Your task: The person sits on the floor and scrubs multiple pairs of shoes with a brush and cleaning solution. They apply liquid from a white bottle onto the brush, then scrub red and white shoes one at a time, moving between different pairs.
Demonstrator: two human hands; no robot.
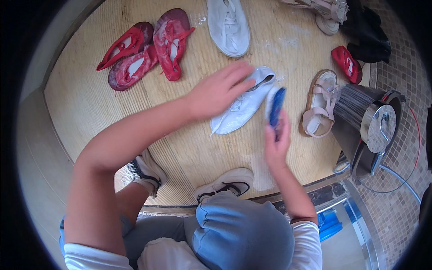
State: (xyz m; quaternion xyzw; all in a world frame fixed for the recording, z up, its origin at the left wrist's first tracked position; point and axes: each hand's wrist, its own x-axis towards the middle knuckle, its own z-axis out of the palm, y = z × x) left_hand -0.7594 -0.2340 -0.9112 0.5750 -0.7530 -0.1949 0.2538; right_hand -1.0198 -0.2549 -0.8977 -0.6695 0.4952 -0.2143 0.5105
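A wet white lace-up canvas shoe [241, 116] lies tilted on the ribbed wooden-look floor in front of me. My left hand [221, 89] is stretched over its upper part, near the opening, with fingers spread and blurred by motion. Whether those fingertips touch the shoe cannot be made out. In my right hand [277, 138] is a blue scrub brush [277, 104] with white bristles, held upright just right of the shoe and apart from it. Another white lace-up shoe [231, 28] rests farther away, its toe pointing towards me.
Several soapy red cloth shoes [132, 65] lie at the far left. Pink sandals [320, 111], a small red shoe [347, 64] and black footwear [368, 40] are at the right. A dark cylinder with a round metal end [378, 128] and a hose [400, 177] stands beside mosaic tile.
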